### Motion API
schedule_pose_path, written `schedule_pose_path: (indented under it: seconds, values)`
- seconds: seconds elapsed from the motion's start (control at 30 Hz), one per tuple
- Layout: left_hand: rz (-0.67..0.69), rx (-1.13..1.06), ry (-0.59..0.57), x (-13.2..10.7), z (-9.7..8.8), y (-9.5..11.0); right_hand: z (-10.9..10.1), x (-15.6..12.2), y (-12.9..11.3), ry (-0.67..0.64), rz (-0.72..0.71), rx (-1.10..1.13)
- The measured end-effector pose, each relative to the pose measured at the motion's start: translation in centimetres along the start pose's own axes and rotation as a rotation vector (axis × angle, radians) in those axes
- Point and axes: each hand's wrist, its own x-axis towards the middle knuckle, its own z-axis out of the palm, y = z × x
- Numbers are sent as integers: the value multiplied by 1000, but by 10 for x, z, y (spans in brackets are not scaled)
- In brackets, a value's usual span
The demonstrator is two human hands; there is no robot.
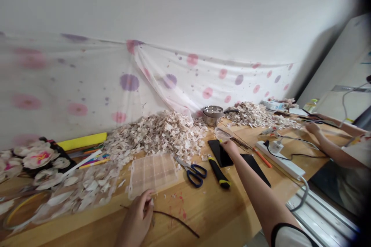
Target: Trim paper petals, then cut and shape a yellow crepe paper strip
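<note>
My left hand (139, 216), low at the front of the table, is closed around a thin dark twig (176, 220) that sticks out on both sides. My right hand (229, 149) reaches over a black phone (216, 148), its fingers together beside a clear round dish (223, 132). A tiny yellow bit shows at those fingertips; what they hold is too small to name. Between the hands lie blue-handled scissors (195, 173) and a black-and-yellow utility knife (218, 171). Behind my left hand is a clear compartment box (153, 173).
Heaps of pale flakes (165, 131) line the wall, near metal bowls (213, 115). White petals and flowers (40, 156) lie left. A power strip (281, 160), an orange-handled tool (262, 157) and a glue gun (271, 131) are right. Another person's arm (327, 142) works beyond.
</note>
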Motion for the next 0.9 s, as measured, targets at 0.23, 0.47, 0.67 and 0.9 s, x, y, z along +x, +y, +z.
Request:
schedule_pose_path:
  seconds: [0.23, 0.47, 0.67, 0.9]
  values:
    - [-30, -22, 22, 1, -2, 2, 8, 3, 0, 68, 57, 26]
    - [-13, -17, 4, 0, -1, 3, -8, -12, -3, 243, -29, 31]
    - [-22, -49, 23, -2, -2, 7, -27, -39, 9, 226, -98, 49]
    - [-114, -217, -4, -2, -6, 16, -53, -81, 41, 134, -136, 148]
